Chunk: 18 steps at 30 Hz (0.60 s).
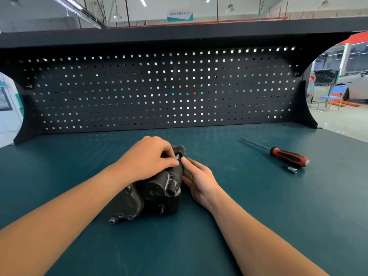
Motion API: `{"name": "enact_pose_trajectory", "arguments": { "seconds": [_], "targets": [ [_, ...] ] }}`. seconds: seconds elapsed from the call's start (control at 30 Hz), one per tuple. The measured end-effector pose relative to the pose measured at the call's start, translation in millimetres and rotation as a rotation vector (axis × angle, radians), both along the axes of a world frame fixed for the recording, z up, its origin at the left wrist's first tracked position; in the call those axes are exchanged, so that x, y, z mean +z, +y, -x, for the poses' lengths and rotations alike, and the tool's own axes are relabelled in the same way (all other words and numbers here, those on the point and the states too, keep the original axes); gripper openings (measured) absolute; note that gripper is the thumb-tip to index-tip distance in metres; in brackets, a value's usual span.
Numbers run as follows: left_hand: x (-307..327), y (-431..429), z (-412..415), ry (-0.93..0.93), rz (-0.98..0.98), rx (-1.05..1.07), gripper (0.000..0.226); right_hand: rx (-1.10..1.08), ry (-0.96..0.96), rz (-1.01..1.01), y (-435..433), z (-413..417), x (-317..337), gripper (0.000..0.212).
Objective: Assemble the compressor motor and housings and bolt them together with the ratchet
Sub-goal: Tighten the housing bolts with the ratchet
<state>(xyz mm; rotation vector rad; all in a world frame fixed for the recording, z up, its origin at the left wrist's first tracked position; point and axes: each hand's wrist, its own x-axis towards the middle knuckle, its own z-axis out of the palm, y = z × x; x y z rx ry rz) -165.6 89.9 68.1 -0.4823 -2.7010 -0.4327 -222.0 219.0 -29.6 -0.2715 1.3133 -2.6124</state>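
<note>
At the table's (258, 216) middle, toward the near edge, the compressor (157, 188) lies, its housings apparently mated. The left hand (147, 158) rests on top and the right hand (199, 182) cups its side. A red-handled driver (288, 155) and a socket (291, 169) lie untouched toward the right edge. The left fingertips pinch a bolt (177, 156); tightening is judged outstanding.

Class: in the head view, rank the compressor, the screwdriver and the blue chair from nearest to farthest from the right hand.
1. compressor, centre, held by the right hand.
2. screwdriver, lying to the right.
3. blue chair, background, far right.
</note>
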Motion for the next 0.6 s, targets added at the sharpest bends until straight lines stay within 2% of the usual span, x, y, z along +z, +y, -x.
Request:
{"name": "enact_pose_trajectory", "arguments": {
  "seconds": [0.2, 0.3, 0.43, 0.6],
  "targets": [
    [2.3, 1.2, 2.7, 0.016, 0.144, -0.077, 0.013, 0.004, 0.022, -0.008, -0.9, 0.9, 0.3, 0.020],
    [3.7, -0.1, 2.4, 0.009, 0.134, -0.096, 0.013, -0.004, 0.033, -0.026, -1.3, 1.0, -0.2, 0.023],
    [-1.2, 0.6, 3.2, 0.131, 0.213, -0.070, 0.017, -0.007, 0.035, -0.037, -0.5, 1.1, -0.2, 0.025],
    [-4.7, -0.6, 3.6, 0.088, 0.032, -0.081, 0.013, -0.005, 0.027, -0.026, 0.1, 2.4, -2.0, 0.027]
  ]
}}
